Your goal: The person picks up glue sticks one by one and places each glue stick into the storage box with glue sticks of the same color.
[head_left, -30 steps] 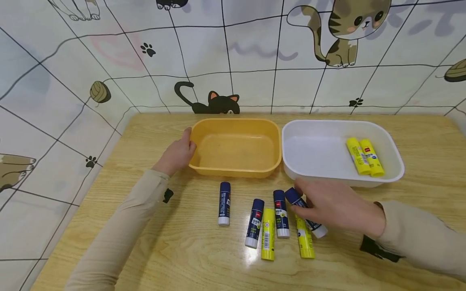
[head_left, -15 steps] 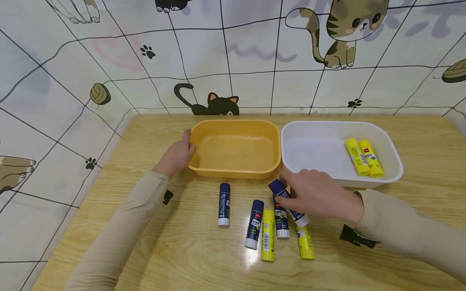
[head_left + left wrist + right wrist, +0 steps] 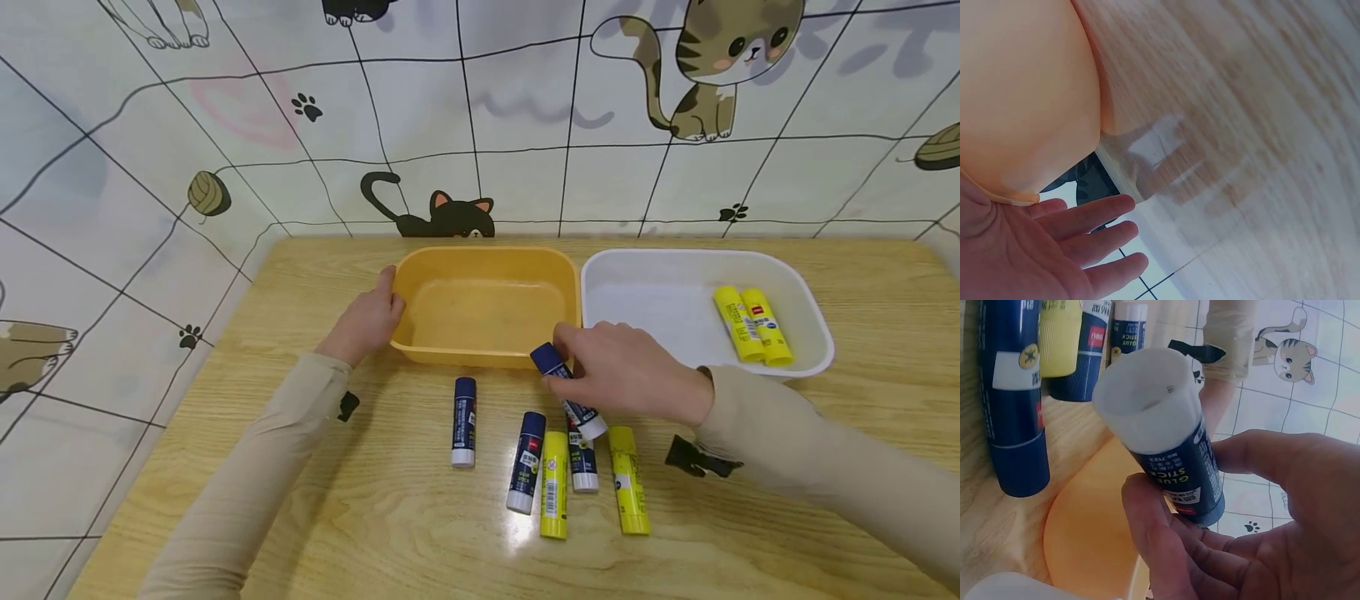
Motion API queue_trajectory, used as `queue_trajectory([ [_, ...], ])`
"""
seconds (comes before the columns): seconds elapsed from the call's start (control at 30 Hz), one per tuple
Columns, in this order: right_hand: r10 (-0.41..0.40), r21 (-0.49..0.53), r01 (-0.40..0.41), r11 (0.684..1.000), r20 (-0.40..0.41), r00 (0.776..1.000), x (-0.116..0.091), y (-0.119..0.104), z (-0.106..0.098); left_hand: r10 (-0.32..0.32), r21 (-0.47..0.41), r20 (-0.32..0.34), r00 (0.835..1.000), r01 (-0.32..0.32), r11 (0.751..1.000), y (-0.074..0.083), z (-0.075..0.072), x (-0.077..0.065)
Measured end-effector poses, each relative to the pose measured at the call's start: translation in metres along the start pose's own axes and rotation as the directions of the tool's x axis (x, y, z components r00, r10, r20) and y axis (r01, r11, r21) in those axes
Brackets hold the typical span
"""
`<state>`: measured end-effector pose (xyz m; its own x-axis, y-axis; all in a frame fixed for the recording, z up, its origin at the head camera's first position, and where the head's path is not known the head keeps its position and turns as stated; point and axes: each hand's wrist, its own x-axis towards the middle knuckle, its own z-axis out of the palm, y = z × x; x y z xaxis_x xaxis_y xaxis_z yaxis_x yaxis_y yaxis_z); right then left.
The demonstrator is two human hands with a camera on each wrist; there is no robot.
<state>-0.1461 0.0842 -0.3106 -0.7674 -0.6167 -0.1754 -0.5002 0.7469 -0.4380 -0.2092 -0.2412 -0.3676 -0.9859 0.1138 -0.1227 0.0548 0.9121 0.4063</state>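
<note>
A pale wood-grain counter (image 3: 360, 517) stretches across the lower view. Behind it and along its left side rises a white wall covering (image 3: 420, 108) printed with thin black grid lines. A black cartoon cat with orange ears (image 3: 459, 217) peeks just above the counter's far edge; a brown striped cartoon cat with a white muzzle (image 3: 705, 62) sits at upper right. Olive-brown yarn balls (image 3: 209, 193), small black paw prints (image 3: 307, 107) and a faint pink shape (image 3: 243, 112) decorate the covering too.
</note>
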Motion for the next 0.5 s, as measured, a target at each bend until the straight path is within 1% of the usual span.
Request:
queue_trajectory([
  [0.23,0.016,0.014,-0.016,1.0,-0.01,1.0,0.009,0.001,0.0,-0.012,-0.001,0.004,1.0,0.012,1.0,0.001,0.001,0.001],
  [0.5,0.026,-0.008,-0.026,1.0,-0.033,0.999,0.021,-0.005,-0.002,-0.005,0.002,-0.012,1.0,0.005,1.0,0.0,0.001,0.0],
])
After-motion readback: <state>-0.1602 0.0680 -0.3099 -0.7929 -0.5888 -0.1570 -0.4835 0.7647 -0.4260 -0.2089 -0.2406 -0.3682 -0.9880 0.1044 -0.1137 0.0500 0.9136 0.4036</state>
